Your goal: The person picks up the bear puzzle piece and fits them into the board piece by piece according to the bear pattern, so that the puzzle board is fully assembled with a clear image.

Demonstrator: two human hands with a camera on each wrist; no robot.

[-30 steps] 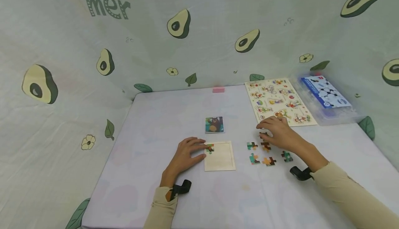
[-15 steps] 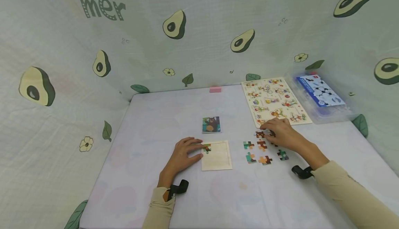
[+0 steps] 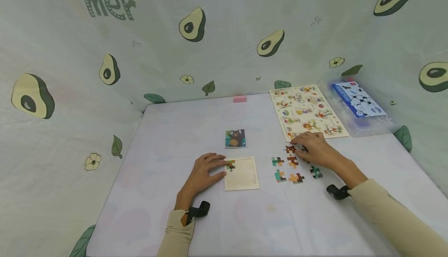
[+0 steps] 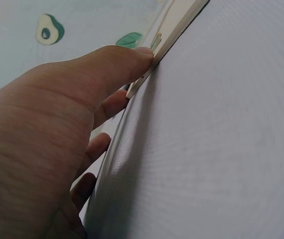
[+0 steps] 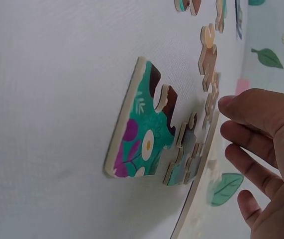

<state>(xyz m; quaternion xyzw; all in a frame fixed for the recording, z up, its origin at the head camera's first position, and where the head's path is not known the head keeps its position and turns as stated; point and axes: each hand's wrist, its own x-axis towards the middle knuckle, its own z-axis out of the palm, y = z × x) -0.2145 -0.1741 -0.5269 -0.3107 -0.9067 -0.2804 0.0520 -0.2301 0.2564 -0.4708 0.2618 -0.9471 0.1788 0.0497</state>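
Note:
In the head view my left hand rests at the left side of a shallow wooden puzzle tray. Its index fingertip touches a small green and brown jigsaw piece in the tray's upper left corner. The left wrist view shows my thumb against the tray's edge. My right hand hovers over loose jigsaw pieces, fingers slightly bent and partly hiding some. Nothing shows between its fingers in the right wrist view. Nearest that camera lies a green piece with a white flower. A brown piece lies by my right fingertips.
A bear picture card lies behind the tray. Behind my right hand are a wooden board with figures and a clear plastic box bearing a blue booklet. A pink block sits at the table's back edge.
My right hand has shifted slightly right over the pieces, uncovering the brown piece by its fingertips. My left hand stays at the tray. The head view has turned a little.

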